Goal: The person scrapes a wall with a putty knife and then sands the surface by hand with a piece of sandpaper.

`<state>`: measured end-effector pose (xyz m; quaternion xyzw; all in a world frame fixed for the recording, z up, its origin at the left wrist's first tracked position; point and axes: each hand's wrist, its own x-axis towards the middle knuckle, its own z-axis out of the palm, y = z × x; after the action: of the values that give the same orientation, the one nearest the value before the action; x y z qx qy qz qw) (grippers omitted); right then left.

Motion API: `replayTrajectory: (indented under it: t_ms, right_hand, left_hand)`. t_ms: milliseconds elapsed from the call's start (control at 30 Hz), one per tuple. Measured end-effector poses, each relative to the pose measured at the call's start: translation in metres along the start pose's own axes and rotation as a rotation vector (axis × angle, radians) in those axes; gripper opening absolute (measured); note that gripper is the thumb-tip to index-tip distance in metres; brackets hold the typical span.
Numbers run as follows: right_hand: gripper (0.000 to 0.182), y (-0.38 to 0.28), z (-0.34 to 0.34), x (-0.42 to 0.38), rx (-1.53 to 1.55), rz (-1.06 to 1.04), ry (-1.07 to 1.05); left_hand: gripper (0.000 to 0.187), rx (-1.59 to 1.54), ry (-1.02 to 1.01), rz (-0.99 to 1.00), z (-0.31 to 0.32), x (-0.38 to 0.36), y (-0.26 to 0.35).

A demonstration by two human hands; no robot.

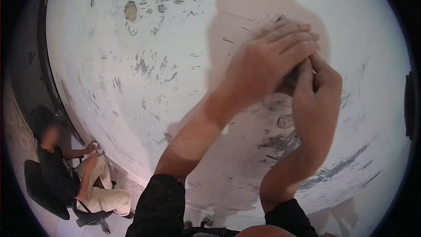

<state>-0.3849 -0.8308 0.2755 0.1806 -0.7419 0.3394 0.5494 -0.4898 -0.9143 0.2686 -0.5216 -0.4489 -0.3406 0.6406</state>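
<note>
Both of my hands are raised against a white wall marked with grey scuffs and chipped spots. My left hand lies over the wall at the upper right, its fingers pressed together and pointing right; what is under its palm is hidden. Just below and to the right, my right hand touches it, with thumb and fingers closed together. Something dark shows between the two hands, too shadowed to make out. A chipped patch of the wall is beside my right wrist.
At the lower left a person in dark top and light trousers sits on a black office chair, hands near the wall. A dark vertical frame borders the wall's left side. Another chipped patch is at upper left.
</note>
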Motion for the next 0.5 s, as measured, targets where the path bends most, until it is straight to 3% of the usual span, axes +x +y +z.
replayTrajectory:
  t_ms: [167,300,367,500]
  right_hand:
    - [0.024,-0.008,-0.002,-0.008,-0.099,-0.112,-0.052]
    - [0.023,-0.002,0.009,-0.002,0.042,0.038,-0.055]
    - [0.022,-0.005,0.011,-0.004,-0.012,-0.018,-0.009]
    - [0.021,-0.003,0.016,0.005,-0.096,-0.033,0.034]
  left_hand:
    - [0.036,-0.025,0.009,-0.026,-0.014,-0.008,0.003]
    - [0.036,0.071,0.055,0.027,-0.007,-0.006,-0.007]
    - [0.036,-0.060,0.028,-0.039,-0.014,-0.006,0.001]
    - [0.038,0.062,0.017,0.065,-0.013,0.002,-0.017]
